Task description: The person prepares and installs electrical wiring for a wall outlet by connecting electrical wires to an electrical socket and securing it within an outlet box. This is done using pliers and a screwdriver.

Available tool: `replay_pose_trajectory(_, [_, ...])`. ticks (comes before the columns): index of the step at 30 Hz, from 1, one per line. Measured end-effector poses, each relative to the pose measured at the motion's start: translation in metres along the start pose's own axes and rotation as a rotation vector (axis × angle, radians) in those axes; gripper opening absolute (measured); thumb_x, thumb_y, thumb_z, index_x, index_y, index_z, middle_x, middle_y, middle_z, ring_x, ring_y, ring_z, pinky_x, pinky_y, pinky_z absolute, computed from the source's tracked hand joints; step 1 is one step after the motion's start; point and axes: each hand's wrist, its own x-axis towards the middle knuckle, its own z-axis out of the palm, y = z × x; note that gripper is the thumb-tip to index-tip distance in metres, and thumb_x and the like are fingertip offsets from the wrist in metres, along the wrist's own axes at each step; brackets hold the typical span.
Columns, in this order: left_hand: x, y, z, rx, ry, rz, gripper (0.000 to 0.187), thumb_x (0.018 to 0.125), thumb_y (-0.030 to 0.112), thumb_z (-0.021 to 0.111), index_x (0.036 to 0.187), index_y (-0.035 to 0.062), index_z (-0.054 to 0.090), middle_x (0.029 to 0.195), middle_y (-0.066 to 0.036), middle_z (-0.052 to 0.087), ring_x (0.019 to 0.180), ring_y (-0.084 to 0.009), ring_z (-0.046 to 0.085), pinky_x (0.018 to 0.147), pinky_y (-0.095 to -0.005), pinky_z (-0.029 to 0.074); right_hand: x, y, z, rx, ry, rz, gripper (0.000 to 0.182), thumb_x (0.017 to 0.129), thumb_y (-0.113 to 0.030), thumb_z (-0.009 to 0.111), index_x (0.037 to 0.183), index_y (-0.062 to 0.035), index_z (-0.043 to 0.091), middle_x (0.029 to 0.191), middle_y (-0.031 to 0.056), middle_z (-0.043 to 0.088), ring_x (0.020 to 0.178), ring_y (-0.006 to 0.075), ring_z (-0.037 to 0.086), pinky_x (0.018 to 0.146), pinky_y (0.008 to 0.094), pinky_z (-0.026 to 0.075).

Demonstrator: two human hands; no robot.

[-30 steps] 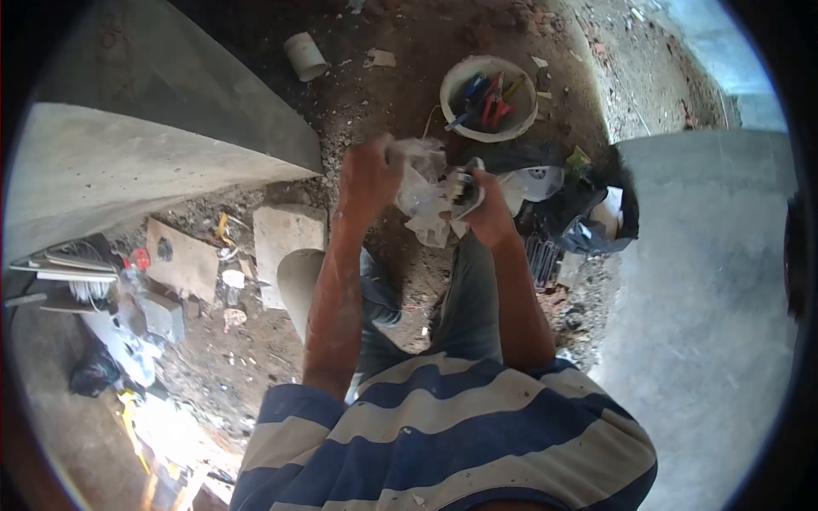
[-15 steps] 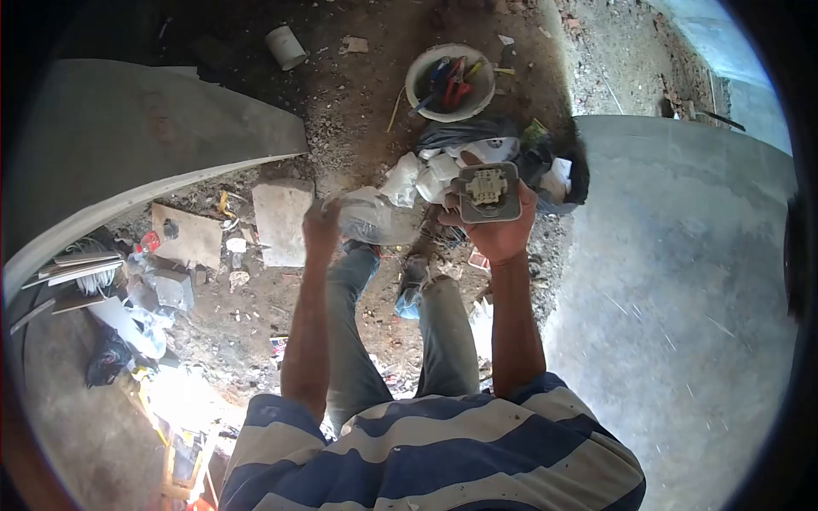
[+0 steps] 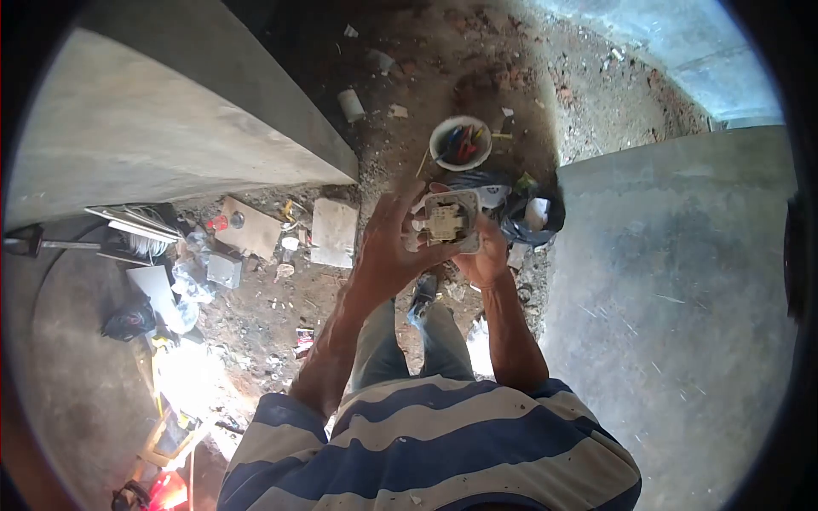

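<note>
A square electrical wall fitting (image 3: 445,220), a switch or socket, is held up in front of me with its back showing. A cream module with small terminals sits in the middle of its pale frame. My right hand (image 3: 487,255) supports it from the right and below, thumb along the edge. My left hand (image 3: 388,243) closes on it from the left, its thumb across the lower edge and its fingers up by the top left corner. Behind the fitting, small white pieces show partly between the left fingers.
Ahead on the dirt floor stands a white bucket (image 3: 437,136) with several tools. Black plastic bags (image 3: 515,223) lie just before it. Concrete walls rise at left (image 3: 196,111) and right (image 3: 665,281). Boards (image 3: 332,232), a grey block (image 3: 224,270) and rubble lie left of my feet.
My left hand has let go of the clear plastic bag and come right, onto the fitting. The fitting has moved left and slightly down in view. The camera view has shifted.
</note>
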Motion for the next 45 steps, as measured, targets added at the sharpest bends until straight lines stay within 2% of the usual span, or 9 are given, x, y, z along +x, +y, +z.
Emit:
replay_pose_trajectory(5, [-0.034, 0.046, -0.006, -0.533, 0.088, -0.195, 0.068, 0.082, 0.028, 0.077, 0.133, -0.0056, 0.045, 0.122, -0.019, 0.058, 0.104, -0.0243, 0.062, 0.088, -0.0364, 0.053, -0.032, -0.04, 0.067, -0.561, 0.028, -0.14, 0.098, 0.076, -0.06, 0.07, 0.144, 0.0012, 0.034, 0.127, 0.0169, 0.054, 0.123, 0.0264, 0.048, 0.107, 0.0412, 0.032])
replay_pose_trajectory(6, [-0.042, 0.056, -0.008, -0.753, 0.066, -0.272, 0.065, 0.083, 0.023, 0.076, 0.132, -0.0066, 0.046, 0.122, -0.019, 0.058, 0.108, -0.0245, 0.061, 0.088, -0.0357, 0.053, -0.039, -0.044, 0.076, -0.559, 0.016, -0.137, 0.098, 0.076, -0.06, 0.07, 0.144, 0.0012, 0.034, 0.127, 0.0169, 0.054, 0.123, 0.0264, 0.048, 0.107, 0.0412, 0.032])
replay_pose_trajectory(11, [-0.073, 0.094, -0.015, -0.812, 0.187, -0.124, 0.057, 0.087, 0.013, 0.071, 0.133, -0.0072, 0.045, 0.122, -0.018, 0.059, 0.111, -0.0221, 0.059, 0.094, -0.034, 0.049, -0.065, -0.066, 0.115, -0.797, -0.052, -0.166, 0.098, 0.072, -0.051, 0.08, 0.144, -0.0008, 0.035, 0.125, 0.0149, 0.054, 0.117, 0.0229, 0.052, 0.099, 0.0403, 0.041])
replay_pose_trajectory(22, [-0.124, 0.096, -0.027, -0.914, 0.256, -0.03, 0.06, 0.086, 0.009, 0.071, 0.137, -0.0027, 0.042, 0.122, -0.013, 0.058, 0.109, -0.0184, 0.058, 0.093, -0.0314, 0.048, -0.084, -0.042, 0.147, -0.707, -0.157, -0.179, 0.094, 0.073, -0.039, 0.083, 0.144, 0.0, 0.035, 0.127, 0.0137, 0.053, 0.116, 0.0207, 0.054, 0.096, 0.039, 0.045])
replay_pose_trajectory(29, [-0.154, 0.073, -0.042, -0.864, 0.489, -0.024, 0.055, 0.087, 0.019, 0.072, 0.134, 0.0025, 0.048, 0.113, -0.005, 0.06, 0.102, -0.0125, 0.056, 0.085, -0.0269, 0.047, -0.079, -0.014, 0.187, -0.866, -0.171, -0.223, 0.09, 0.072, -0.035, 0.084, 0.143, -0.0007, 0.038, 0.123, 0.0127, 0.058, 0.108, 0.0203, 0.058, 0.093, 0.0356, 0.048])
replay_pose_trajectory(31, [-0.164, 0.069, -0.052, -0.912, 0.503, -0.047, 0.053, 0.088, 0.015, 0.068, 0.135, 0.0033, 0.048, 0.114, -0.005, 0.06, 0.104, -0.0136, 0.056, 0.092, -0.0302, 0.045, -0.078, -0.003, 0.196, -0.902, -0.171, -0.22, 0.09, 0.072, -0.033, 0.084, 0.143, -0.0011, 0.038, 0.122, 0.013, 0.058, 0.108, 0.0201, 0.058, 0.091, 0.0355, 0.048])
replay_pose_trajectory(37, [-0.185, 0.019, -0.1, -1.012, 0.405, -0.044, 0.055, 0.091, 0.021, 0.064, 0.136, -0.0021, 0.044, 0.106, -0.003, 0.057, 0.087, -0.0109, 0.053, 0.078, -0.0268, 0.045, -0.059, 0.053, 0.235, -1.078, -0.16, -0.28, 0.081, 0.075, -0.029, 0.082, 0.139, -0.0009, 0.042, 0.119, 0.014, 0.059, 0.102, 0.0195, 0.061, 0.085, 0.0334, 0.052])
replay_pose_trajectory(43, [-0.236, -0.05, -0.185, -1.049, 0.38, -0.11, 0.053, 0.093, 0.016, 0.061, 0.139, 0.0018, 0.041, 0.128, -0.007, 0.051, 0.111, -0.0157, 0.051, 0.091, -0.0317, 0.044, -0.018, 0.147, 0.304, -1.106, -0.108, -0.272, 0.081, 0.075, -0.021, 0.082, 0.14, 0.0006, 0.039, 0.116, 0.0162, 0.062, 0.097, 0.0188, 0.063, 0.076, 0.0325, 0.056])
replay_pose_trajectory(45, [-0.255, -0.06, -0.223, -0.923, 0.383, -0.025, 0.055, 0.091, 0.013, 0.061, 0.141, 0.0031, 0.038, 0.134, -0.008, 0.047, 0.12, -0.0203, 0.047, 0.099, -0.0357, 0.04, -0.004, 0.176, 0.327, -1.303, -0.159, -0.425, 0.089, 0.069, -0.032, 0.086, 0.138, 0.0019, 0.04, 0.125, 0.0227, 0.056, 0.115, 0.03, 0.058, 0.092, 0.0388, 0.049])
